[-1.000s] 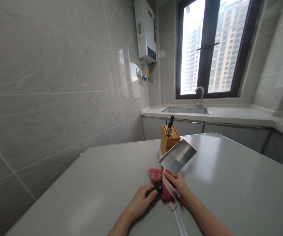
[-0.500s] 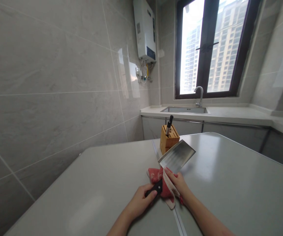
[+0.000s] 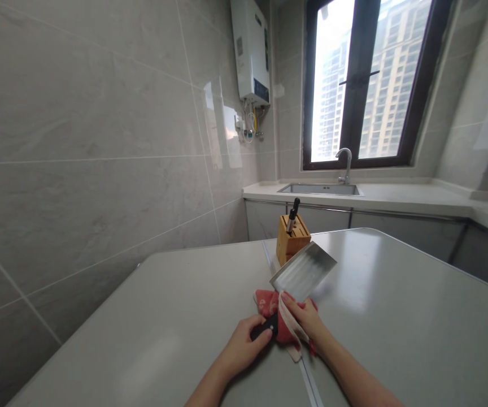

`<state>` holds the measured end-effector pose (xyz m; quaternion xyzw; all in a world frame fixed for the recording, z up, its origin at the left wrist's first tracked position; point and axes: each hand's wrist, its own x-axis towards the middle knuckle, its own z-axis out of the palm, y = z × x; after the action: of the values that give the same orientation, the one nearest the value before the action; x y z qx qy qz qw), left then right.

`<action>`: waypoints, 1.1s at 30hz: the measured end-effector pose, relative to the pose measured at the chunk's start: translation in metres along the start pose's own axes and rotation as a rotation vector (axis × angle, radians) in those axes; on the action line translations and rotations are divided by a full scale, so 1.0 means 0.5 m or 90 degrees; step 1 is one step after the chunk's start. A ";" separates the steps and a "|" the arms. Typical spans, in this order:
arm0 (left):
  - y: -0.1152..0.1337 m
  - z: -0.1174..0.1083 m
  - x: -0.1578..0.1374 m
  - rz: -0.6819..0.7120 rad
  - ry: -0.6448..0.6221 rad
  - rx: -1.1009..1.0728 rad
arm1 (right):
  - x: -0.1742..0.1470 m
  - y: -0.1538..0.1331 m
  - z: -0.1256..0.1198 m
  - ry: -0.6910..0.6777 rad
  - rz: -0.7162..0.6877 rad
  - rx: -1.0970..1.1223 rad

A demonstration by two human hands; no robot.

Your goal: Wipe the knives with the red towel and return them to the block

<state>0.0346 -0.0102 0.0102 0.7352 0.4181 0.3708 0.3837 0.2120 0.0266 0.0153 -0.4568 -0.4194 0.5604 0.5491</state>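
A cleaver (image 3: 305, 270) with a wide steel blade and a black handle is held over the table, its blade pointing away to the upper right. My left hand (image 3: 247, 340) is closed around the handle. A red cloth (image 3: 286, 330) with a pale edge is folded around the handle near the blade. My right hand (image 3: 305, 316) presses this cloth with its thumb on top; its other fingers are mostly hidden. Just behind the blade stands a wooden knife block (image 3: 288, 246) with black-handled knives (image 3: 292, 217) in it.
The white table (image 3: 176, 294) reaches out to both sides, with a pale seam strip running along it. Beyond it is a counter (image 3: 405, 192) with a sink (image 3: 320, 189) and a faucet (image 3: 345, 164). A water heater (image 3: 250, 53) hangs on the tiled wall.
The cleaver's blade has shifted very slightly to the left. My right hand and the cloth have moved a little along the handle. Both holds stay the same.
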 end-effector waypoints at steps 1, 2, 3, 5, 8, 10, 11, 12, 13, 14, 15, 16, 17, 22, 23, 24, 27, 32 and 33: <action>0.003 0.000 -0.001 0.008 -0.005 0.002 | -0.002 0.001 0.002 -0.004 0.004 0.001; 0.005 -0.001 -0.001 0.014 -0.011 0.004 | -0.004 0.001 0.003 -0.003 0.006 0.000; 0.007 -0.001 -0.002 0.018 -0.016 0.009 | -0.005 0.002 0.004 -0.001 0.008 -0.002; 0.009 -0.002 -0.003 0.020 -0.021 0.018 | -0.006 0.002 0.005 0.005 0.005 -0.006; 0.008 -0.002 -0.003 0.028 -0.025 0.019 | -0.008 -0.001 0.005 -0.001 0.000 -0.005; 0.008 -0.002 -0.003 0.033 -0.025 0.016 | -0.010 -0.004 0.006 -0.009 -0.002 0.001; 0.008 -0.002 -0.002 0.036 -0.025 0.014 | -0.010 -0.005 0.007 -0.013 -0.003 0.005; 0.008 -0.001 -0.002 0.038 -0.026 0.012 | -0.011 -0.005 0.008 -0.016 -0.004 0.008; 0.010 -0.001 -0.002 0.041 -0.027 0.008 | -0.011 -0.006 0.009 -0.016 -0.005 0.010; 0.011 -0.001 -0.002 0.043 -0.027 0.004 | -0.011 -0.005 0.010 -0.016 -0.006 0.009; 0.013 -0.001 -0.001 0.044 -0.029 0.001 | -0.011 -0.005 0.010 -0.013 -0.008 0.007; 0.014 -0.001 -0.001 0.044 -0.029 -0.002 | -0.011 -0.004 0.011 -0.010 -0.010 0.004; 0.016 -0.001 -0.001 0.043 -0.028 -0.004 | -0.011 -0.004 0.012 -0.008 -0.013 0.001; 0.018 -0.001 -0.001 0.025 -0.023 0.006 | -0.011 -0.003 0.010 -0.002 -0.001 -0.006; 0.017 -0.001 -0.001 0.020 -0.022 0.008 | -0.011 -0.002 0.010 0.001 0.008 -0.008; 0.015 0.000 -0.002 0.015 -0.021 0.012 | -0.010 0.000 0.009 0.002 0.015 -0.009; 0.006 0.001 -0.002 -0.007 -0.019 0.024 | -0.008 0.005 0.006 -0.005 0.021 -0.010; -0.006 0.003 -0.003 -0.022 -0.012 0.033 | -0.009 0.006 0.003 -0.009 0.016 0.001; -0.006 0.003 -0.004 -0.025 -0.015 0.029 | -0.010 0.005 0.002 -0.014 0.018 0.002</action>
<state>0.0342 -0.0111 0.0063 0.7397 0.4366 0.3448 0.3787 0.2103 0.0215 0.0133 -0.4557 -0.4182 0.5736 0.5371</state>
